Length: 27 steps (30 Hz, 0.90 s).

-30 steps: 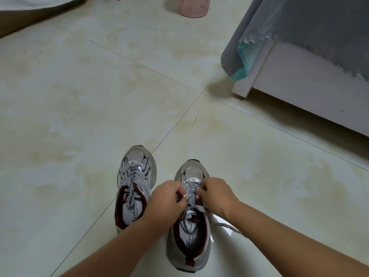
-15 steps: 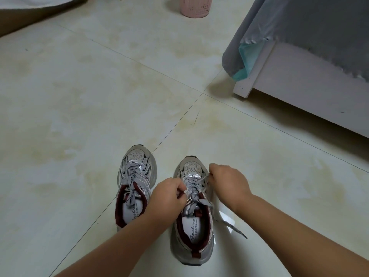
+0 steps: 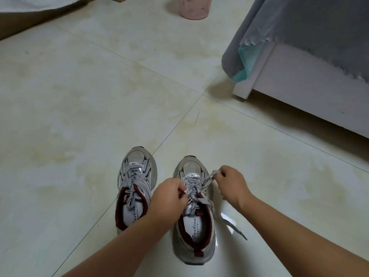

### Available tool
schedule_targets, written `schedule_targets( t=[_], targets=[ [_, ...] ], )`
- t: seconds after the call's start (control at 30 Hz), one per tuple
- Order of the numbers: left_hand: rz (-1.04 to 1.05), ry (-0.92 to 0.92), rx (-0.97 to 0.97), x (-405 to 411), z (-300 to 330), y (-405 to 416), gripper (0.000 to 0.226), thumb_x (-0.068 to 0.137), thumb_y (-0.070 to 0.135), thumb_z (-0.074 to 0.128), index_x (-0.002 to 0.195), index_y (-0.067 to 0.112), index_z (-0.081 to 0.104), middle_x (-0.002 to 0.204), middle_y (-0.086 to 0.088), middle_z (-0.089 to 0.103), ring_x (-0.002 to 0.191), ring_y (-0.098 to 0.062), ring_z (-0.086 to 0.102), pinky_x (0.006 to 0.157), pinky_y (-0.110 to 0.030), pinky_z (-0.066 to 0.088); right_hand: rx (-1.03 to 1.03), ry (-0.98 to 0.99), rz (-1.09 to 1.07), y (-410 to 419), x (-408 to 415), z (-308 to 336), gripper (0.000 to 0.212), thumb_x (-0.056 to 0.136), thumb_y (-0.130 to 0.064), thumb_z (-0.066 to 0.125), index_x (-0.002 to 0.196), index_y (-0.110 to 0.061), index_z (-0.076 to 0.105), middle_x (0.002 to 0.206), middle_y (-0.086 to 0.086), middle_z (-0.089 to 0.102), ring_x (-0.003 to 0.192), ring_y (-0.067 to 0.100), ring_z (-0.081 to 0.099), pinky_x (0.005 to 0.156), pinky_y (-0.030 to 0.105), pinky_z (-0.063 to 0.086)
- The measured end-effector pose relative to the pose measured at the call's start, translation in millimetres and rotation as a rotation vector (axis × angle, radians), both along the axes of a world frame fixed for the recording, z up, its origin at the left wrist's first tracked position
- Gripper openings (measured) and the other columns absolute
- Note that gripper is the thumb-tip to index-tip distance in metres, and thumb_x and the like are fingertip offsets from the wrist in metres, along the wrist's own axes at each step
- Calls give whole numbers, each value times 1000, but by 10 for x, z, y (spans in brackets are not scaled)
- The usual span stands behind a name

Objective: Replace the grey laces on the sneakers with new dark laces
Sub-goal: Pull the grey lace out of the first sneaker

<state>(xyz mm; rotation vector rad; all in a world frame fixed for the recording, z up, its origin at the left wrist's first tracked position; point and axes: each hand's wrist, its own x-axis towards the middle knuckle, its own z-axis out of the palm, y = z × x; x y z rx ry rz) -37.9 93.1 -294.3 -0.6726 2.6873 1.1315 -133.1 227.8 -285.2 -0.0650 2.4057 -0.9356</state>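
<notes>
Two grey sneakers with maroon lining stand side by side on the tiled floor, toes pointing away. The left sneaker [image 3: 134,188] keeps its grey lace threaded and untouched. Over the right sneaker [image 3: 194,222], my left hand [image 3: 169,194] pinches the grey lace [image 3: 196,198] at the left row of eyelets. My right hand [image 3: 231,184] pinches a loop of the same lace and holds it out past the shoe's right side. A loose lace end [image 3: 233,226] trails on the floor to the right of the shoe. No dark laces are in view.
A white bed frame [image 3: 299,90] draped with a grey cover [image 3: 299,27] fills the upper right. A pink bin [image 3: 194,7] stands at the far top. A brown board with white cloth [image 3: 30,19] lies at the top left. Pale tiled floor [image 3: 79,96] surrounds the shoes.
My right hand has moved from the middle of the right sneaker's lacing out to the right and forward, drawing a loop of grey lace out with it. My left hand stays at the eyelets.
</notes>
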Motion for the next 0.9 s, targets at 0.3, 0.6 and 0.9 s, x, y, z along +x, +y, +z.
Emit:
schedule_targets(
  t=[0.3,0.6,0.9],
  targets=[
    [2,-1,18,13,11,-9,12,83,12,58,79,22,53,80,6,54,81,-15,58,78,-32,50,-19,32,5,-47,54,-109,28,92,-15,50,64,-14,46,63,0,47,68,21,45,61,29,33],
    [18,6,18,9,22,-1,13,82,13,60,78,23,52,80,9,52,82,-14,58,77,-29,49,-120,-241,23,-76,173,-127,27,85,-26,64,67,-12,51,65,3,56,63,19,54,65,33,45],
    [33,18,23,15,1,3,11,83,15,60,80,23,53,79,12,50,81,-11,56,75,-24,46,-78,-133,-50,-42,67,-104,27,87,-26,63,70,-7,55,74,9,58,70,24,54,79,42,51]
  ],
)
